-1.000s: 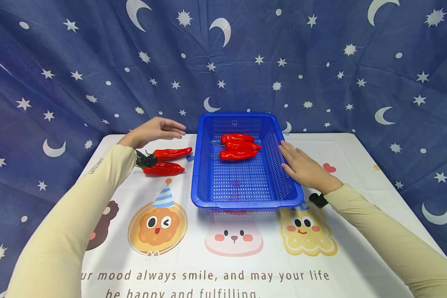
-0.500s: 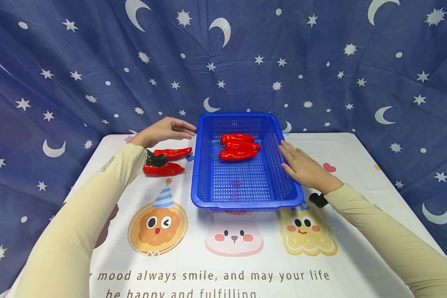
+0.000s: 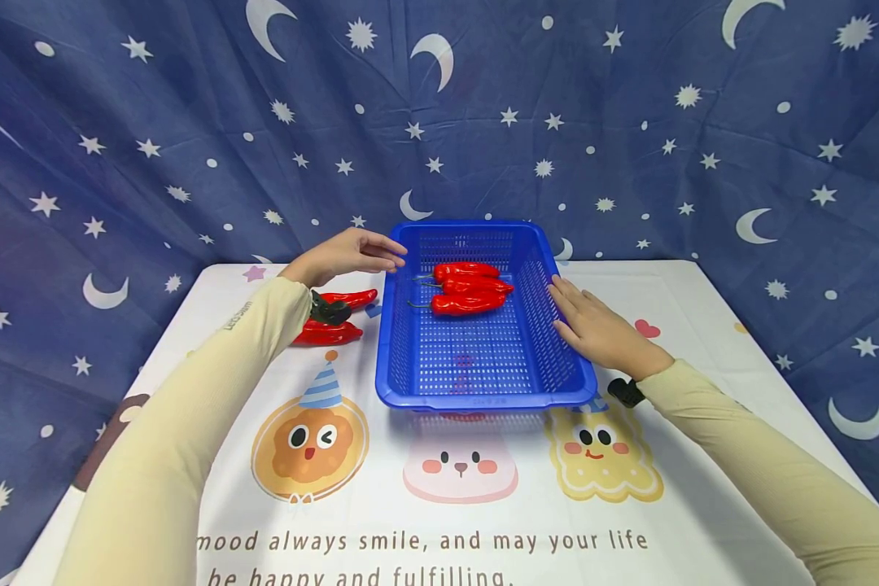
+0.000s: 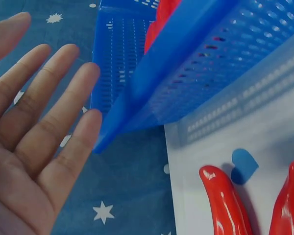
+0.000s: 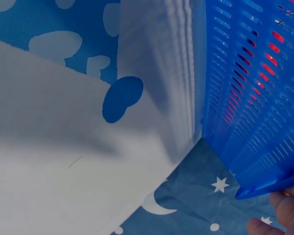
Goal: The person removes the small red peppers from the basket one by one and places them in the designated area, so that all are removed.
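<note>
A blue plastic basket (image 3: pixel 483 401) with perforated walls stands at the middle of the table. Three red chili peppers (image 3: pixel 469 304) lie side by side inside it, stems pointing left. My left hand (image 3: pixel 347 252) is at the basket's far left rim, fingers extended and nothing held; the left wrist view shows its palm and spread fingers (image 4: pixel 54 127) beside the rim. My right hand (image 3: pixel 604 330) rests with straight fingers along the right rim. Left of the basket, two more red chili peppers (image 3: pixel 337 333) lie on the table, partly hidden by my left wrist.
A white tablecloth (image 3: pixel 410 513) printed with cartoon figures and lettering covers the table. Behind it hangs a dark blue curtain (image 3: pixel 483 81) with moons and stars. A black wrist strap piece (image 3: pixel 330 309) sits on my left wrist, above the loose peppers.
My left hand has moved right, from above the loose peppers to the basket's left rim. The right hand, basket and peppers have stayed in place.
</note>
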Motion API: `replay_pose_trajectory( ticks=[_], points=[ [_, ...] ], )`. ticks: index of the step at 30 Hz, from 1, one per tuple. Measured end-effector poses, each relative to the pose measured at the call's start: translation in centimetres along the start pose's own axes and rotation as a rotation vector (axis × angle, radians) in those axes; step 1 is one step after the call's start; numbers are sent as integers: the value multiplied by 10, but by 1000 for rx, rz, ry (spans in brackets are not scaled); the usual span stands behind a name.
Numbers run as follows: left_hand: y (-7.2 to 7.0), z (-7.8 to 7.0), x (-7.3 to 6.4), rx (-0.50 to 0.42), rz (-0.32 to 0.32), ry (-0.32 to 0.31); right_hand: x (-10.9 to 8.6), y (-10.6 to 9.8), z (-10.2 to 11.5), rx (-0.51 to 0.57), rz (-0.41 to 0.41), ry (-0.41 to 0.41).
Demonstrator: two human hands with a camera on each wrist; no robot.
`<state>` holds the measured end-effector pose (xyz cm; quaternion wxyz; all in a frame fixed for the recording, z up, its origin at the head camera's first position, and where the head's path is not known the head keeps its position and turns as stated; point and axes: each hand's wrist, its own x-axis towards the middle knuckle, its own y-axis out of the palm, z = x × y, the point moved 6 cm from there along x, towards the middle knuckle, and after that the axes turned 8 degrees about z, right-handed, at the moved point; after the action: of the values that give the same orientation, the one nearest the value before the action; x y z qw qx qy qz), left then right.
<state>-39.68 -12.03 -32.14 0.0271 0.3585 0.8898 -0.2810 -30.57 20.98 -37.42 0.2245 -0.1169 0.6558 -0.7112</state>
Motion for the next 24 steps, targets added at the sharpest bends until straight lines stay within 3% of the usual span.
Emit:
replay_pose_trajectory(
  ticks=[16, 24],
  points=[
    [19, -15, 23, -4, 31, 17, -1, -2, 2, -22, 1, -23],
    [28, -11, 37, -25, 69, -2, -1, -1, 1, -27, 10, -22]
  ],
)
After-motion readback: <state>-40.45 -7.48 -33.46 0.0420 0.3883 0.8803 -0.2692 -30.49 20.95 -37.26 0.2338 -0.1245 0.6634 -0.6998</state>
